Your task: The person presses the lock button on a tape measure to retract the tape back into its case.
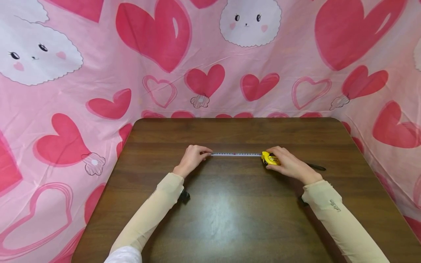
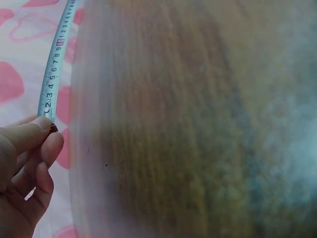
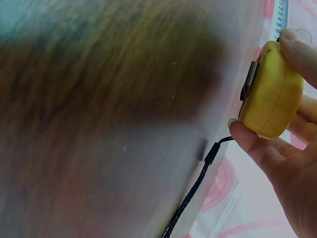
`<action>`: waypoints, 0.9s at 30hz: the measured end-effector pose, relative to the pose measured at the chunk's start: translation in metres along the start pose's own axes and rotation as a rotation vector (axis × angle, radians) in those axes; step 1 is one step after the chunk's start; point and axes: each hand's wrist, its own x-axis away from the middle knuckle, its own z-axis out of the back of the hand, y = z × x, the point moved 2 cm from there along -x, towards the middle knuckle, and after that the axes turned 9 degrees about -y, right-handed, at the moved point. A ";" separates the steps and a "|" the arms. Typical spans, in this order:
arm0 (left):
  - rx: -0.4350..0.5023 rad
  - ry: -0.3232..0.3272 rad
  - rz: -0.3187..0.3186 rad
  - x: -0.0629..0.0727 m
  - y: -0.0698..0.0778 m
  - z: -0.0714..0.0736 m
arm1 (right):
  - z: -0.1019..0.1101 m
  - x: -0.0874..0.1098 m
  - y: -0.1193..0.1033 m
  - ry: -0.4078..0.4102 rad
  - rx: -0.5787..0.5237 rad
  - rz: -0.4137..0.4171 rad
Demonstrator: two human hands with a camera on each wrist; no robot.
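A yellow tape measure (image 1: 270,158) is gripped by my right hand (image 1: 289,164), fingers and thumb around its case. From the case a white blade (image 1: 235,154) with printed numbers runs straight left across the table. My left hand (image 1: 192,159) pinches the blade's end between thumb and fingers. In the left wrist view, the thumb (image 2: 37,130) covers the first marks, and the numbers climb away from it. The right wrist view shows the case (image 3: 272,94) on edge, with a dark metal clip (image 3: 249,81) on its side and a black wrist strap (image 3: 190,191) hanging from it.
Under both hands is a dark brown wooden table (image 1: 217,226) with rounded far corners. Pink cloth (image 1: 210,54) printed with red hearts and white faces hangs behind it and along both sides. The strap trails rightward beyond the right hand.
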 end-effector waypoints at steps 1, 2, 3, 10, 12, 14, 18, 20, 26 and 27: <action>0.002 0.001 0.005 0.000 0.000 0.000 | 0.000 0.000 0.000 -0.003 0.001 0.000; 0.002 0.002 0.009 0.000 0.000 0.000 | 0.000 0.000 -0.001 -0.004 0.000 -0.003; 0.002 0.004 0.010 0.000 0.000 -0.001 | 0.001 0.000 -0.001 -0.004 0.001 -0.003; -0.007 0.005 -0.016 -0.001 0.003 -0.002 | 0.001 -0.001 -0.003 0.006 0.007 0.008; -0.001 0.004 -0.017 -0.002 0.004 -0.002 | 0.000 -0.002 -0.004 0.005 0.008 0.008; 0.000 0.004 -0.021 -0.003 0.004 -0.003 | 0.000 -0.004 -0.004 0.006 0.009 0.009; 0.002 0.007 -0.023 -0.004 0.006 -0.006 | -0.001 -0.007 -0.007 0.011 0.013 0.019; 0.005 0.007 -0.025 -0.005 0.006 -0.007 | -0.002 -0.008 -0.008 0.013 0.012 0.017; 0.012 0.002 -0.034 -0.008 0.010 -0.011 | -0.002 -0.010 -0.013 0.011 0.003 0.017; 0.015 0.000 -0.035 -0.009 0.011 -0.011 | -0.002 -0.010 -0.013 0.012 0.003 0.019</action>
